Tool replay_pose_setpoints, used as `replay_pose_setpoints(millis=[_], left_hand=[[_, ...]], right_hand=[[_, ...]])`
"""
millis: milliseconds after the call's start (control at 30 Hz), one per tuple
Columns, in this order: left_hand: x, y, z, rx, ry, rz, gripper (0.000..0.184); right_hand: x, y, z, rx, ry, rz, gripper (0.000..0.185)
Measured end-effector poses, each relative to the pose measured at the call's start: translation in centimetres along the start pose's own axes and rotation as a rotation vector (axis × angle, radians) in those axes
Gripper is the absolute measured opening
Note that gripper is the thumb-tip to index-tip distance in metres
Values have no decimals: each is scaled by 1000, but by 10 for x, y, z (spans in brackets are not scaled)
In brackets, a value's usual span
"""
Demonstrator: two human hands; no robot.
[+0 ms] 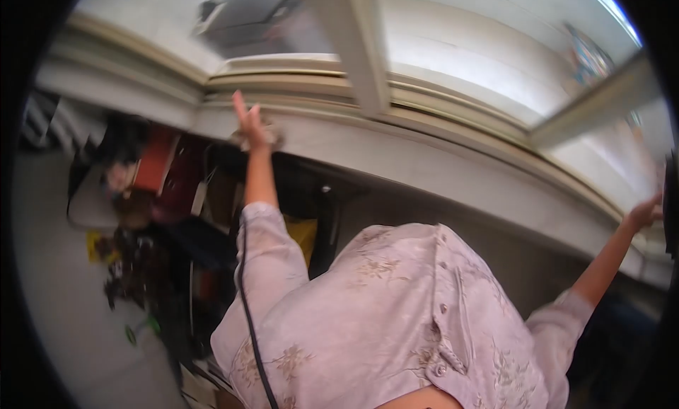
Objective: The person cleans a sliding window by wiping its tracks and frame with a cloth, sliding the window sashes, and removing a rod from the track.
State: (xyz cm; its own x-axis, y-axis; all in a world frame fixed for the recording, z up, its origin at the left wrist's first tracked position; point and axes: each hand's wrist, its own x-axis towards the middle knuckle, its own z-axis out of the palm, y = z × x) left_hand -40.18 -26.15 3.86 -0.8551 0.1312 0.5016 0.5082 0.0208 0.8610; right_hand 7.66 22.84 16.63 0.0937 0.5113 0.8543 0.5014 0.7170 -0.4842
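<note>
Over the white window ledge [339, 140], toward the left, is my left hand [252, 126], with a finger stretched out toward the window track [283, 83]. Something greyish-brown, like a cloth [274, 136], shows under its palm; whether the lower fingers grip it is unclear. Far to the right, my right hand [645, 214] is raised beside a dark upright edge [670, 204] at the border of the view. Its fingers are blurred and partly cut off there, so their hold cannot be made out.
Window frame posts [353, 48] rise from the ledge, with a dark grey object [247, 16] behind the glass. Below the ledge at left are a red box [155, 159], a yellow item [303, 239] and dark clutter. A black cable [249, 310] hangs along my left sleeve.
</note>
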Motion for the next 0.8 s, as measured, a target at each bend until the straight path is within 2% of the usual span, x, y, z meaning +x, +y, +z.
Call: replay_pose_setpoints(millis=[67,133,167,233,267,367,400,467,500,667,800], left_hand=[[11,20,40,-148,15,43,58],[30,29,53,-16,-82,180,57],[35,44,70,-144,-111,234,57],[39,74,81,-152,-117,243,57],[36,87,91,-124,-138,347,56],[-5,99,141,-7,-240,647,55],[-22,101,156,-13,-317,654,61],[-51,130,178,-360,-320,426,63],[-52,128,182,-426,-323,384,66],[-64,134,191,-300,-269,404,75],[-75,145,203,-148,-358,439,83]], right_hand=[[-21,-20,-3,52,28,21,80],[-43,-33,17,45,-1,80,78],[-45,-34,28,66,-4,81,78],[-34,-52,42,-71,143,227,75],[-25,-74,42,-115,171,221,73],[-36,-72,47,-125,206,176,72],[-37,-65,49,-117,219,162,72],[-36,-80,47,-113,211,152,74],[-35,-86,44,-114,181,189,70],[-28,-67,40,-109,186,218,65],[-11,-32,33,-145,260,142,63]])
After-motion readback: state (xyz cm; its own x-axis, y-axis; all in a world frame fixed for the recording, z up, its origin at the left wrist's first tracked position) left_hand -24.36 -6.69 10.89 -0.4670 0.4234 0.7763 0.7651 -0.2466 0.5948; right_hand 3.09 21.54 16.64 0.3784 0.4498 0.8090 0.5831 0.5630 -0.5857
